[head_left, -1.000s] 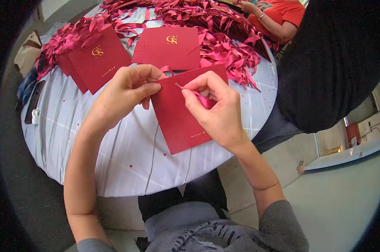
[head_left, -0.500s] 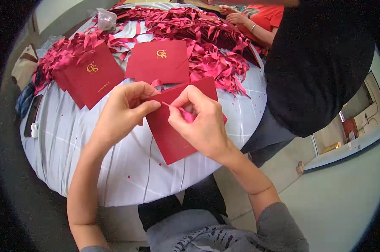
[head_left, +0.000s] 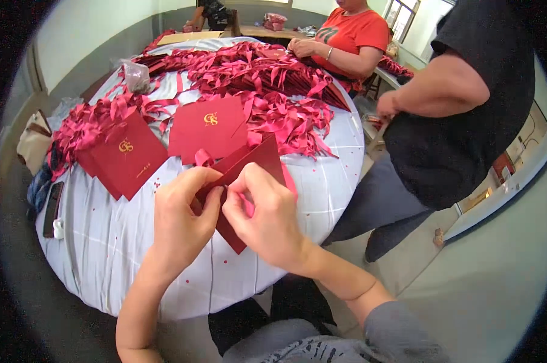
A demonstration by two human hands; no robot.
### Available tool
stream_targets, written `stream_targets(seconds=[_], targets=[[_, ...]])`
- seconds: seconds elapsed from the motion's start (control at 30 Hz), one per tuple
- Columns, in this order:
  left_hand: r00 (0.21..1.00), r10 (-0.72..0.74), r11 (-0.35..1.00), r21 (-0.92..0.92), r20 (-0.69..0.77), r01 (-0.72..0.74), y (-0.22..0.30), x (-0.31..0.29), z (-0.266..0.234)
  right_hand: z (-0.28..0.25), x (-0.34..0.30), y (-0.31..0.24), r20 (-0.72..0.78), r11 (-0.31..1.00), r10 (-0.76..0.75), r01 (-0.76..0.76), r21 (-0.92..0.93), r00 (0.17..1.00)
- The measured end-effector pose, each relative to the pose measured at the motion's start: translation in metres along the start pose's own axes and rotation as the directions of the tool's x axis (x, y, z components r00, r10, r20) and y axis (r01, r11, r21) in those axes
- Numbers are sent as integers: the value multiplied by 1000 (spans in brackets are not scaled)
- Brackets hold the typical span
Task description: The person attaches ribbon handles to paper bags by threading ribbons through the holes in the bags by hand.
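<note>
Over the near side of the table, I hold a red paper bag (head_left: 266, 162) tilted. My left hand (head_left: 183, 209) is closed on the bag's top edge, thumb and fingers pinched together. My right hand (head_left: 264, 212) is closed beside it and pinches a pink ribbon (head_left: 248, 207) at the same edge. Both sets of fingertips nearly meet, and they hide the ribbon's end. A ribbon loop (head_left: 203, 157) stands up behind my left fingers. Just beyond lies a flat red bag (head_left: 189, 130) with a gold emblem. More red bags (head_left: 125, 166) overlap to its left.
A long heap of bags with pink ribbons (head_left: 243, 69) covers the far side of the round, white-covered table (head_left: 128, 254). A clear plastic bag (head_left: 136, 77), a phone (head_left: 52, 209) and a white earphone case (head_left: 58, 228) lie leftward. A person in red (head_left: 358, 39) and another in black (head_left: 467, 121) stand at right.
The view has tipped up, so more of the room and both people show. My hands have drawn closer together at the bag's edge, and the bag stands more steeply.
</note>
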State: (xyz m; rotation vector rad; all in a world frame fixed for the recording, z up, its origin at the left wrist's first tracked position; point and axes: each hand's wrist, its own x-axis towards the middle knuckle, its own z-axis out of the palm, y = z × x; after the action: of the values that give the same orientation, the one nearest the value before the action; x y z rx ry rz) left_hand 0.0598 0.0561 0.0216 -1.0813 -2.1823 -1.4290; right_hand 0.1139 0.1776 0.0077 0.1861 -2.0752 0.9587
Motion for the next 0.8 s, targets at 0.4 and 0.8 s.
stream_targets(seconds=[0.4, 0.8], targets=[[996, 85, 995, 60, -17, -83, 1, 0, 3, 2, 0, 2, -23, 988, -122, 119, -103, 992], [996, 86, 991, 102, 21, -88, 6, -3, 5, 3, 4, 9, -32, 991, -133, 133, -13, 991]])
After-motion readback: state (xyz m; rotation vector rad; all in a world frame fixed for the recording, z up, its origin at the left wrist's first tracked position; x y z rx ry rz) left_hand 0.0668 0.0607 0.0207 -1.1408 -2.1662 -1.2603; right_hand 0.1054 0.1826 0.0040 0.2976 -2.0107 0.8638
